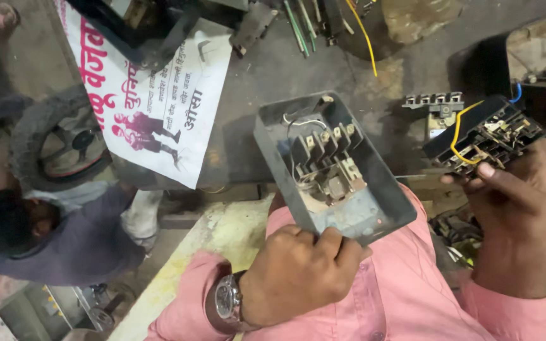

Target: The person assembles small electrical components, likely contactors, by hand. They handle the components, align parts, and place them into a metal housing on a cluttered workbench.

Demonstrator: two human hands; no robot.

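My left hand (298, 271) grips the near edge of a grey metal switch box (374, 208), tilted up so its inside shows. Inside the box sits a contact block with terminals (327, 161) and a thin white wire. My right hand (510, 202) holds a black electrical component (485, 136) with a yellow wire looped over it and a short blue wire at its far corner. Both arms wear pink sleeves, and a wristwatch (227, 298) is on the left wrist.
A dark workbench (323, 69) carries a white printed poster (153, 101), green rods, a yellow wire and more terminal blocks (434, 104). At the left another person in a dark top (77, 233) crouches beside a black wheel (58, 139).
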